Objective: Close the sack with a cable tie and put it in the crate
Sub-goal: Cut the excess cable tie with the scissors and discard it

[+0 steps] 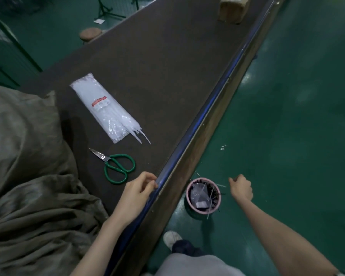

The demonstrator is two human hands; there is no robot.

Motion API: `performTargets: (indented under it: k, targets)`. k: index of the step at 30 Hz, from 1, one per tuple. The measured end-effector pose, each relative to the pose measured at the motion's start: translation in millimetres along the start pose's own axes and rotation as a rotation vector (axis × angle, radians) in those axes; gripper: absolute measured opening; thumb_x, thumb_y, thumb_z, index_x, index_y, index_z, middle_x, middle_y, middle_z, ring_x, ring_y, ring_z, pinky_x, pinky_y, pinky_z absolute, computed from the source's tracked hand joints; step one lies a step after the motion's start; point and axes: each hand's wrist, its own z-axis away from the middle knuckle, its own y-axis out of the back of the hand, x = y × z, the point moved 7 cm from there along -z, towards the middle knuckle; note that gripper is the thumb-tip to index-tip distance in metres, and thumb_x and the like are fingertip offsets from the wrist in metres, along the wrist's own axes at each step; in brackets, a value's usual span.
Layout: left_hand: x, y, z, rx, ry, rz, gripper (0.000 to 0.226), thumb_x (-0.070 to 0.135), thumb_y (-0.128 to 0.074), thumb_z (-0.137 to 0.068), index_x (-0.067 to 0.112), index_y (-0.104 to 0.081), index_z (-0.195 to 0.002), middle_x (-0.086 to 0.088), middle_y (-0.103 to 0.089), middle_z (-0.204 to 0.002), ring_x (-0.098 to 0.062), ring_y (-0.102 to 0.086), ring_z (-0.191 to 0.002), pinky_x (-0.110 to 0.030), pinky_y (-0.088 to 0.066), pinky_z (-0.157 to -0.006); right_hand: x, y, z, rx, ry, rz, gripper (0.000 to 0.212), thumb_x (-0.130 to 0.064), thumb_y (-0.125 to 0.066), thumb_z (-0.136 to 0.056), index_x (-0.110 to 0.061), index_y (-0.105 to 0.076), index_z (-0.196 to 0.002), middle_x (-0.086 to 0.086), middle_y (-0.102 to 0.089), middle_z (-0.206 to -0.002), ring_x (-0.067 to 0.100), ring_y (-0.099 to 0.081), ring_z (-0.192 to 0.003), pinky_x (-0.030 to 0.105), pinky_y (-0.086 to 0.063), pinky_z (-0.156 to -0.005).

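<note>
A large grey-brown sack [28, 176] lies crumpled on the dark table at the left. A clear packet of white cable ties [106, 108] sits mid-table, with a few tie tips sticking out of its open end. My left hand [136, 193] rests on the table's metal edge, fingers curled over it, holding nothing I can see. My right hand [241, 188] hangs over the green floor beside the table, its fingers closed in a loose fist. No crate is in view.
Green-handled scissors [116, 165] lie between the tie packet and my left hand. A pink bucket [203, 197] with offcuts and plastic stands on the floor below the table edge [197, 124]. A brown parcel [234, 8] sits at the far end. A round stool [90, 33] stands beyond.
</note>
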Motion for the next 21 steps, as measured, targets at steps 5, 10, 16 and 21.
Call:
performTargets:
  k: [5,10,16,21]
  targets:
    - [0.8,3.3,0.2,0.011,-0.009,-0.003,0.012,0.012,-0.05,-0.095,0.014,-0.062,-0.1,0.005,-0.069,-0.087,-0.002,-0.063,-0.085,-0.013,-0.048,-0.068,-0.5,-7.0,3.2,-0.023,0.019,-0.01,0.027,-0.023,-0.052,-0.094,-0.001,-0.06,-0.108,0.022,-0.064,-0.114,0.034,-0.058,-0.093,0.035,-0.041,-0.076]
    - [3.8,7.5,2.8,0.031,-0.04,-0.014,0.011,0.012,-0.051,-0.095,0.015,-0.062,-0.098,0.006,-0.07,-0.086,0.0,-0.063,-0.084,-0.01,-0.046,-0.068,-16.1,-11.7,13.8,-0.022,0.081,-0.069,0.019,-0.016,-0.053,-0.093,-0.004,-0.063,-0.103,0.019,-0.065,-0.106,0.027,-0.051,-0.081,0.032,-0.039,-0.071]
    - [5.1,26.4,11.0,0.116,-0.052,0.012,0.011,0.014,-0.054,-0.093,0.02,-0.063,-0.095,0.007,-0.071,-0.087,0.0,-0.064,-0.083,-0.022,-0.05,-0.079,-66.3,-17.2,48.2,-0.05,0.301,-0.23,0.012,-0.013,-0.055,-0.088,-0.01,-0.066,-0.092,0.012,-0.07,-0.094,0.028,-0.063,-0.083,0.039,-0.053,-0.074]
    - [1.2,70.1,28.7,0.3,-0.078,0.075,0.011,0.018,-0.057,-0.091,0.027,-0.063,-0.091,0.007,-0.072,-0.087,-0.007,-0.068,-0.087,-0.04,-0.053,-0.087,-135.9,-13.4,113.0,-0.136,0.626,-0.37,0.009,-0.012,-0.059,-0.087,-0.008,-0.066,-0.084,0.008,-0.068,-0.078,0.023,-0.062,-0.074,0.034,-0.049,-0.07]
